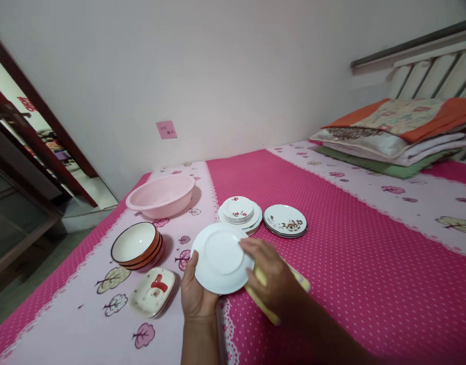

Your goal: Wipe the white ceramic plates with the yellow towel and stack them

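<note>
A plain white plate is tilted up in front of me. My left hand grips its lower left rim, thumb on the edge and fingers underneath. At the right rim, the curled fingers of my right hand are on the same plate. Below that hand shows a yellow cloth, partly hidden; whether the palm touches it I cannot tell. Just beyond is a stack of small white plates with red flowers, resting on larger plates. Beside it stands a stack of dark-rimmed plates with brown flowers.
To the left are stacked brown-sided bowls, a squarish dish with a red pattern and a pink basin. All rest on a pink patterned bedspread. Folded bedding lies back right, against a wall and radiator.
</note>
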The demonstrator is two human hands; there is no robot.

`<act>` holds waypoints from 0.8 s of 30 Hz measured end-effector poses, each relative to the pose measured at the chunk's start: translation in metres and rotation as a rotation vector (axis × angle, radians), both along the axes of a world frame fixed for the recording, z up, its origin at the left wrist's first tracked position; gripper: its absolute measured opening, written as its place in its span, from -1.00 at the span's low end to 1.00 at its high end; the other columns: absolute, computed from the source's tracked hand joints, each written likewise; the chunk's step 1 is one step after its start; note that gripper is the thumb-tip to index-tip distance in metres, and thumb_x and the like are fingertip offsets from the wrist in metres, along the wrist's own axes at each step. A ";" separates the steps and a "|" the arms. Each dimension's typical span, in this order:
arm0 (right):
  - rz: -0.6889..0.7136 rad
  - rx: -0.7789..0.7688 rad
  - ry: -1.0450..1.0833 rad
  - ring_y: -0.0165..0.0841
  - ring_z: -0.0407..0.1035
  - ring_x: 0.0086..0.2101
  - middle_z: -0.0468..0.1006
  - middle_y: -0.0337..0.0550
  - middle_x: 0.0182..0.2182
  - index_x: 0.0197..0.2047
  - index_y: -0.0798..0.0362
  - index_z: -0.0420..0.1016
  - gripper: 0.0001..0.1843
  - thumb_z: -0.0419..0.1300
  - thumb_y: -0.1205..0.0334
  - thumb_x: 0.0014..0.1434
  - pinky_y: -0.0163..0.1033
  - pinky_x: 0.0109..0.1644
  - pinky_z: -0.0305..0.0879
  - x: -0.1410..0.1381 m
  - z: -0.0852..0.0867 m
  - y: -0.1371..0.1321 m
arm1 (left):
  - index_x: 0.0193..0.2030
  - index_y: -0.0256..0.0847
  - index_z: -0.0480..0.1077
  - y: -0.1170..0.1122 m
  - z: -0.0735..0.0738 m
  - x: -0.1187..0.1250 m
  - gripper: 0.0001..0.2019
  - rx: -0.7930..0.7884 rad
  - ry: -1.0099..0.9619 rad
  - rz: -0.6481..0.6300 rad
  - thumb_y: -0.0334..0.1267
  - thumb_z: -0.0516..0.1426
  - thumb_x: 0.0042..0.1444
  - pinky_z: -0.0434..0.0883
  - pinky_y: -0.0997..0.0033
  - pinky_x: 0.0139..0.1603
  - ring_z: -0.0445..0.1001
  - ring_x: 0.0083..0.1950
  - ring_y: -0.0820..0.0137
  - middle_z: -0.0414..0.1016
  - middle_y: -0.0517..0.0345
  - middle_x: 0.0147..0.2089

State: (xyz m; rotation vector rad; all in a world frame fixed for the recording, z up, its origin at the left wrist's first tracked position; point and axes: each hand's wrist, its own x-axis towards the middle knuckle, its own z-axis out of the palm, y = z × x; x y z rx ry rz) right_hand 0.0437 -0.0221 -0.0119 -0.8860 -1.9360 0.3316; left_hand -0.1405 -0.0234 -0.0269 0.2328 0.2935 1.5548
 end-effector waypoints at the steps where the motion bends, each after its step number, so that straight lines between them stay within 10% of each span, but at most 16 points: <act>1: 0.029 0.011 -0.058 -0.12 0.31 0.21 0.48 0.08 0.19 0.28 0.08 0.34 -0.36 0.09 0.48 0.11 0.09 0.32 0.28 -0.009 -0.002 -0.007 | 0.23 -0.25 0.49 0.000 0.003 0.004 -0.59 -0.038 0.020 0.029 -0.20 -0.01 0.39 0.30 0.09 0.38 0.62 0.10 0.17 0.68 -0.10 0.02; 7: -0.073 -0.062 -0.168 0.02 0.03 0.41 0.11 0.11 0.46 0.53 0.10 -0.05 -0.08 0.01 0.55 0.11 0.30 0.39 0.15 -0.037 -0.028 -0.023 | 0.32 -0.27 0.39 -0.007 0.022 0.046 -0.56 -0.240 0.228 0.129 -0.19 0.12 0.34 0.29 0.11 0.41 0.49 0.27 0.13 0.61 -0.17 0.14; 14: 0.026 -0.357 0.453 -0.11 0.10 0.39 0.23 -0.12 0.42 0.51 -0.08 0.04 -0.19 0.05 0.42 0.22 0.13 0.47 0.06 -0.007 -0.017 0.004 | 0.32 -0.03 0.40 -0.016 0.037 0.055 -0.45 0.130 0.706 -0.034 0.02 0.24 0.22 0.27 0.07 0.41 0.10 0.52 0.02 0.24 -0.02 0.48; 20: 0.187 -0.902 1.127 0.02 0.48 0.11 0.63 0.04 0.09 0.40 0.03 0.24 -0.08 0.28 0.34 -0.07 0.19 0.25 0.36 0.014 -0.009 0.026 | 0.03 -0.17 0.52 -0.002 0.028 0.015 -0.59 -0.224 0.839 0.515 0.01 0.31 0.13 0.51 0.28 0.00 0.49 0.22 0.09 0.56 -0.09 0.15; 24: 0.230 -0.938 1.252 0.00 0.52 0.06 0.67 -0.02 0.03 0.32 -0.01 0.36 -0.13 0.34 0.35 -0.13 0.15 0.21 0.40 0.007 -0.010 0.025 | 0.15 -0.20 0.46 -0.001 0.021 0.019 -0.44 -0.259 0.942 0.182 0.06 0.32 0.09 0.55 0.32 -0.22 0.58 0.04 0.13 0.59 -0.15 0.08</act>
